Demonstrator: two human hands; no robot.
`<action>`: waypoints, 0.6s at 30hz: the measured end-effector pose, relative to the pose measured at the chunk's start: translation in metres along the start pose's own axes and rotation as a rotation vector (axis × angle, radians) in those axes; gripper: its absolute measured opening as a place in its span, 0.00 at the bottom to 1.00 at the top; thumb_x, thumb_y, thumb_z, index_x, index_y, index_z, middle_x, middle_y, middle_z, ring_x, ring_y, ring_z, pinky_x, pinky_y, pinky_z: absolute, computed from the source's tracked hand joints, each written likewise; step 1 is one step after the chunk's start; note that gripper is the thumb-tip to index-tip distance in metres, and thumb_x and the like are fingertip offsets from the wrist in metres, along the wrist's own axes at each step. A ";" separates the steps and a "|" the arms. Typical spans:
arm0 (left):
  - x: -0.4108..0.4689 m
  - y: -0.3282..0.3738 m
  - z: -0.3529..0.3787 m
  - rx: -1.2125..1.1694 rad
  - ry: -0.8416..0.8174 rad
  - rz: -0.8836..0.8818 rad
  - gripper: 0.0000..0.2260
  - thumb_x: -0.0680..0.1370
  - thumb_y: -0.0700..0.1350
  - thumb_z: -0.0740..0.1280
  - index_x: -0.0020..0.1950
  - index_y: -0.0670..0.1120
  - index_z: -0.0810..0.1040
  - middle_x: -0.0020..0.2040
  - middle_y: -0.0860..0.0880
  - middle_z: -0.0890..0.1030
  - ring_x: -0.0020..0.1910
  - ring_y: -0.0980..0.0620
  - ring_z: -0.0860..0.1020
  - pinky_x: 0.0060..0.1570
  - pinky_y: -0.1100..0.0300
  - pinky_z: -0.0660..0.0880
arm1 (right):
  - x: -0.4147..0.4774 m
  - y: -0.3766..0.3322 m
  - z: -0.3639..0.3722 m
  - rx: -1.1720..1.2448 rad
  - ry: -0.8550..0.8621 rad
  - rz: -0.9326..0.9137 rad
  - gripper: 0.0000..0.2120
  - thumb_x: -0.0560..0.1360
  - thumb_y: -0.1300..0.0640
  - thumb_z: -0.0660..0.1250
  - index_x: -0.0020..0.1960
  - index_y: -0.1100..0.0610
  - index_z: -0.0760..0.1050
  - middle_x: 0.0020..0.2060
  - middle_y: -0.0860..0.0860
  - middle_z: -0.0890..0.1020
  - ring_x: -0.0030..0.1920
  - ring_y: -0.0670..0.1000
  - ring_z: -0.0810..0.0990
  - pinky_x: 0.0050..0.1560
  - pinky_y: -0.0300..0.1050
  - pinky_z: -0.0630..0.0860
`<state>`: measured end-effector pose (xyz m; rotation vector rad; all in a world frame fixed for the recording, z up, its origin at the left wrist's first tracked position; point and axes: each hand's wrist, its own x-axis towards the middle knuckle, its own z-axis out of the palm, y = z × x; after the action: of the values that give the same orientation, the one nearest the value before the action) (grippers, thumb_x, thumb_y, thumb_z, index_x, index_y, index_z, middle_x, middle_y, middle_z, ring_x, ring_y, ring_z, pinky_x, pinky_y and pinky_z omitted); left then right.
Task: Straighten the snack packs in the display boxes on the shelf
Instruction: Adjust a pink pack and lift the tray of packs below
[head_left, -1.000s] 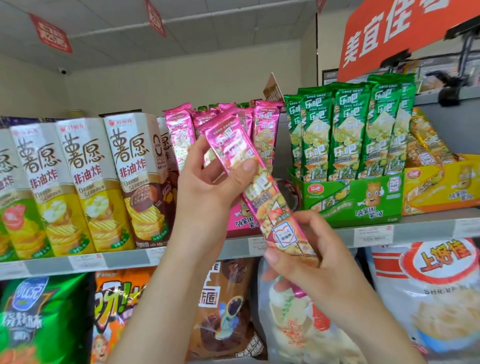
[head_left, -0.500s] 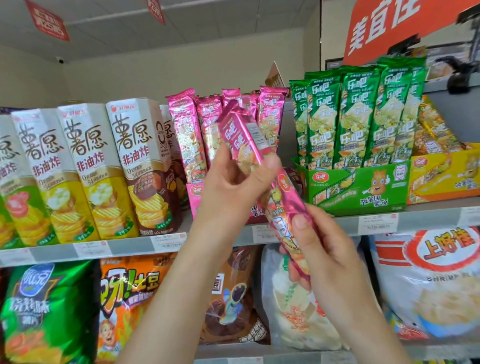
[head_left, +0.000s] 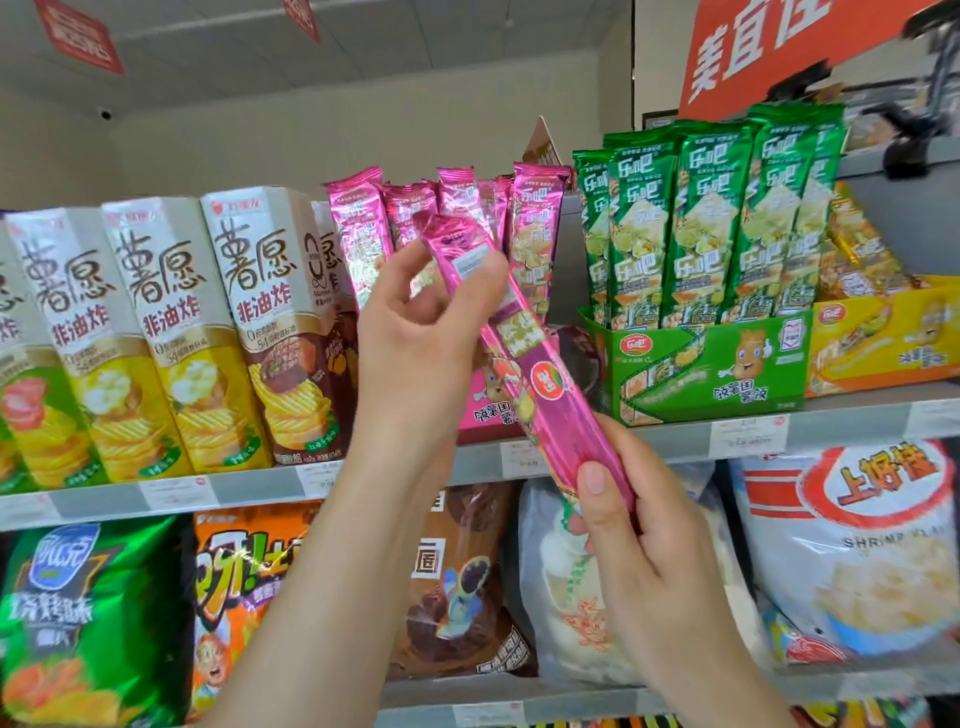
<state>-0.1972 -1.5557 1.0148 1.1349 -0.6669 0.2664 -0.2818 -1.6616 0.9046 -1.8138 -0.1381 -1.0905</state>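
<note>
The shelf (head_left: 670, 441) carries the display boxes side by side. The green display box (head_left: 727, 364) has its green packs (head_left: 711, 218) upright and even. The pink display box (head_left: 488, 413) just left of it has pink packs (head_left: 535, 223) that stand less tidily, which is likely why you are working there.

You have one pink pack (head_left: 540, 379) out in front of that box, slanting from upper left to lower right, clear of the row, so you can turn it before it goes back in. Your left hand (head_left: 415, 332) has its grip pinched on the upper end, and your right hand (head_left: 644, 545) is closed round the lower end with the thumb (head_left: 592, 483) pressed on the foil. Holding both ends keeps the long limp pack from sagging.

Since a second ago the pack has rolled in your hands. A white label now shows near its top, probably the back face, though glare blurs it. Your right hand also sits nearer the pack's bottom end.
</note>
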 end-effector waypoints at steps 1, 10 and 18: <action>0.003 0.003 0.000 -0.014 0.024 -0.002 0.29 0.72 0.52 0.74 0.68 0.43 0.71 0.45 0.46 0.80 0.43 0.49 0.78 0.43 0.50 0.74 | -0.002 0.002 0.000 0.004 -0.004 0.002 0.18 0.77 0.39 0.54 0.66 0.38 0.68 0.57 0.41 0.79 0.55 0.45 0.79 0.54 0.44 0.76; 0.009 -0.004 0.002 -0.166 0.004 0.019 0.05 0.79 0.48 0.69 0.53 0.50 0.81 0.45 0.48 0.81 0.44 0.51 0.79 0.53 0.46 0.77 | -0.007 0.001 -0.012 0.220 -0.112 0.114 0.21 0.69 0.36 0.67 0.62 0.35 0.75 0.43 0.44 0.81 0.38 0.44 0.78 0.39 0.39 0.74; 0.022 -0.011 -0.008 -0.305 0.098 -0.075 0.16 0.82 0.51 0.63 0.62 0.40 0.74 0.43 0.46 0.84 0.38 0.52 0.82 0.38 0.58 0.78 | -0.007 -0.005 -0.029 0.441 -0.064 0.080 0.16 0.60 0.58 0.75 0.47 0.47 0.86 0.40 0.49 0.87 0.39 0.47 0.86 0.39 0.34 0.79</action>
<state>-0.1716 -1.5557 1.0174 0.8473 -0.5555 0.1484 -0.3065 -1.6794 0.9065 -1.4439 -0.3161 -0.8653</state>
